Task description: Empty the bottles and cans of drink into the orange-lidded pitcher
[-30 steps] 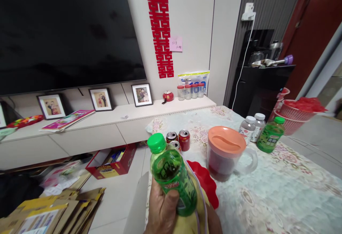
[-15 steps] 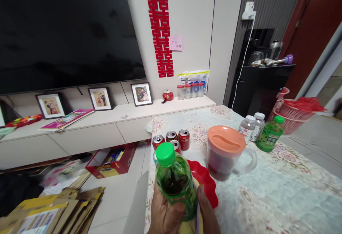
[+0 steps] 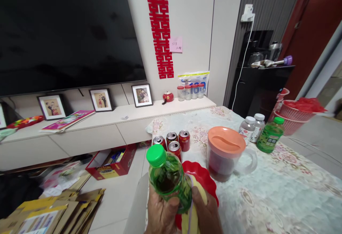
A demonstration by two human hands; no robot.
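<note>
Green bottle [image 3: 169, 179] in left hand [image 3: 159, 210], thumb across front

Near the left edge of a table [image 3: 267, 198], a green-capped bottle [image 3: 167, 177] has a blurred label, partly covered by the left hand [image 3: 161, 210], which the bottom of the view cuts off. The right hand [image 3: 207, 209], cropped likewise, covers part of a yellow cloth [image 3: 194, 221]. Bottle and cloth hide some of a red dish [image 3: 199, 171]. Toward the table's far left corner, the bottle overlaps two red cans [image 3: 176, 154]. A pink note's [image 3: 175, 47] handwriting is too small to read.
</note>
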